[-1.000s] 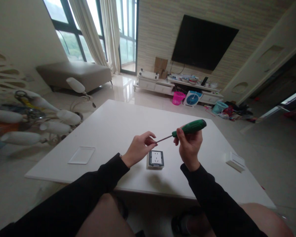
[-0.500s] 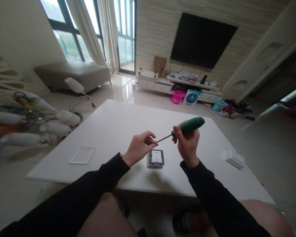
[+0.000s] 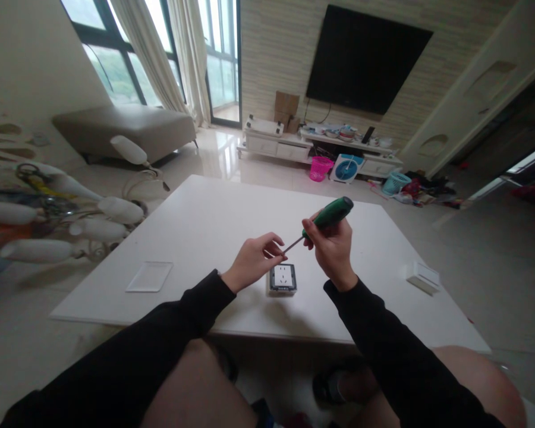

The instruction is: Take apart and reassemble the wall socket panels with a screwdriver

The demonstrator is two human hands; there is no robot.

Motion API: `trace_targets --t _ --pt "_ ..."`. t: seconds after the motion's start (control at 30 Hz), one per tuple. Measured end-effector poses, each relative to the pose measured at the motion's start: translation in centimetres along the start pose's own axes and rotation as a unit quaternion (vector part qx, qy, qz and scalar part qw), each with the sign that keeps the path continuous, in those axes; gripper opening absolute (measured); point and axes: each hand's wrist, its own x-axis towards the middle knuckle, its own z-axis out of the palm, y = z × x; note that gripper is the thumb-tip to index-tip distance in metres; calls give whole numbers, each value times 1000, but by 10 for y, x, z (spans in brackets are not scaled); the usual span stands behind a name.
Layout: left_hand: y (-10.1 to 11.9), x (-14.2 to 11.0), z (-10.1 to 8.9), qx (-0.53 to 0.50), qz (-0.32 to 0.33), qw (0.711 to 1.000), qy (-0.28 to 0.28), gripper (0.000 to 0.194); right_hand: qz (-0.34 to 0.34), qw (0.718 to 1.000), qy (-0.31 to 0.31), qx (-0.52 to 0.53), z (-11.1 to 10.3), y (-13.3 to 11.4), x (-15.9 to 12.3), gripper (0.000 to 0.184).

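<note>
My right hand (image 3: 332,246) is wrapped round the green handle of a screwdriver (image 3: 334,213), whose shaft slants down to the left. At the screwdriver's tip, the thumb and fingers of my left hand (image 3: 256,258) are closed in a pinch; whatever small thing sits between them is too small to make out. Just below this pinch, a wall socket (image 3: 283,277) with a dark frame and a white face rests on a box on the white table (image 3: 232,208). The tip is close above the socket's upper edge.
A clear square cover (image 3: 150,277) lies at the table's left. Near the right edge stands a small white block-shaped piece (image 3: 422,277). A lamp with several white shades (image 3: 120,210) is close to the table's left side. Beyond are a pink basket (image 3: 321,169) and a TV cabinet.
My right hand and the screwdriver have shifted a little left, and the screwdriver stands somewhat steeper. My left hand keeps its pinch at the tip. The whole view has tilted slightly.
</note>
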Motion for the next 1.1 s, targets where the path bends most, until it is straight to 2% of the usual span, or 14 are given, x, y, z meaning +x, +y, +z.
trace_targets --t 0.2,0.43,0.53,0.63,0.77,0.97,1.1 --pt "-3 0 0 17 1 1000 -10 18 3 1000 3 -17 -2 4 0 40" --pt "-4 0 0 50 16 998 -25 26 -2 999 -8 -41 -7 13 -2 39" --pt "-1 0 0 45 26 998 -29 21 -8 998 -17 -56 -8 16 -3 39" --pt "3 1 -1 37 43 998 -15 12 -12 997 -33 -75 -8 15 -3 41" --pt "10 1 0 10 57 998 8 13 -3 995 -67 -79 -5 10 -3 40" --pt "26 7 19 -35 46 998 36 26 26 990 -109 -88 -10 9 -8 34" --pt "36 17 37 -21 64 996 60 21 17 986 -109 -124 -17 8 -9 33"
